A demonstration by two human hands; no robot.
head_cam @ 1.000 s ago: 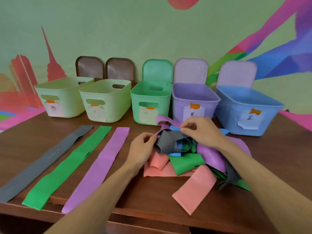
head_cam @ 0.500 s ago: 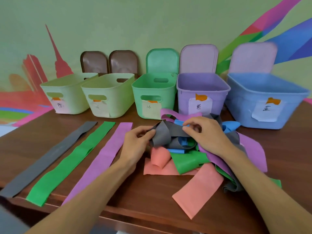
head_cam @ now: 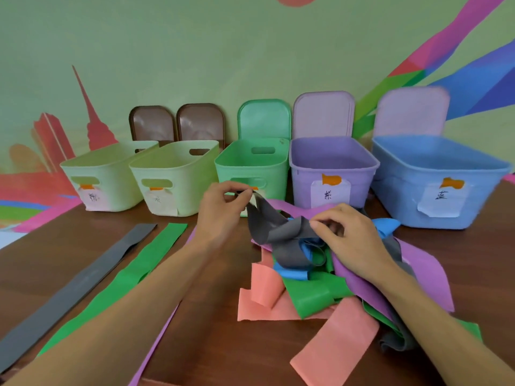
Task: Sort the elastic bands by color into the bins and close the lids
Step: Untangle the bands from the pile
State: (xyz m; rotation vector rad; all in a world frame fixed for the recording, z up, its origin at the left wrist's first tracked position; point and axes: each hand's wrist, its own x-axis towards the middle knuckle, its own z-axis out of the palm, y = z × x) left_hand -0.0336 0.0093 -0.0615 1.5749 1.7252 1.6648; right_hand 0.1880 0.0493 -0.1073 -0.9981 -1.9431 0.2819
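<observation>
Grey band is coming up out of the tangled pile. Half a second ago its end lay low against the heap; now my left hand pinches that end and has lifted it above the rest. My right hand pinches the same band lower down, to the right of my left fingers, easing it loose (a blue band still sits in its folds). I judge it nearly free. The bins wait beyond my fingers, lids up.
</observation>
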